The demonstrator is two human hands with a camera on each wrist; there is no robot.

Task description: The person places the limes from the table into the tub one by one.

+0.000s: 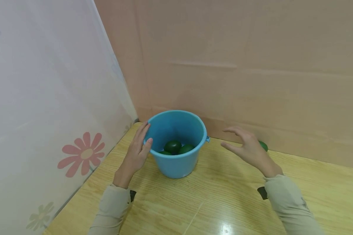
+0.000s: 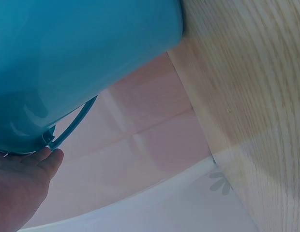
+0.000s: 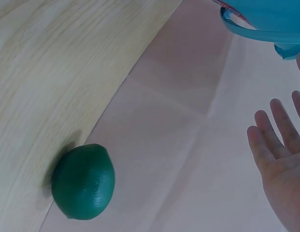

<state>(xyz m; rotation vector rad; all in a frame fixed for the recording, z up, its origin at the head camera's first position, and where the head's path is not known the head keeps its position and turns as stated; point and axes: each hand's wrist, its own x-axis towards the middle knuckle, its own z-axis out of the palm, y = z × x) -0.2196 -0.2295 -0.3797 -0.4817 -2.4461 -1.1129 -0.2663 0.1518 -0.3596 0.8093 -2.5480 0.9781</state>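
A blue bucket (image 1: 176, 166) stands upright on the wood-grain table, with several smooth green fruits (image 1: 172, 147) at its bottom. My left hand (image 1: 136, 151) rests at the bucket's left rim, fingers fairly straight and thumb tip over the edge. In the left wrist view, those fingertips (image 2: 53, 162) lie close to where the bucket's handle (image 2: 75, 126) joins. To the right of the bucket my right hand (image 1: 247, 150) hovers with spread fingers and an empty palm. Behind it another green fruit (image 3: 83, 181) lies on the table, partly hidden in the head view.
A beige-pink sheet (image 1: 253, 65) hangs along the table's back edge. On the left, a white cloth with printed flowers (image 1: 85, 153) borders the wood-grain table (image 1: 164, 209). The bucket stands near the corner where the two meet.
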